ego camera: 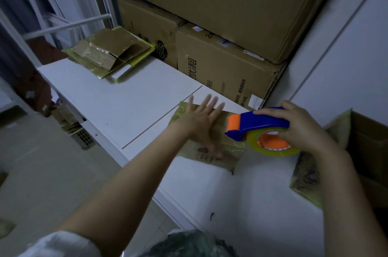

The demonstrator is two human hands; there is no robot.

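Pressing our left hand [201, 125] flat, fingers spread, on the brown package [228, 149] on the white table [126, 97], we hold the tape dispenser [260, 123] in our right hand [300, 128], grip closed around it. Its orange nose points left along the package, touching its right end.

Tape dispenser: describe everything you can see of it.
The tape dispenser has a blue plastic body, an orange front flap and an orange hub carrying a yellowish clear tape roll. The right hand grips it, fingers over the top, thumb on the roll. Its nose points left over the brown parcel under the left hand; contact is unclear.
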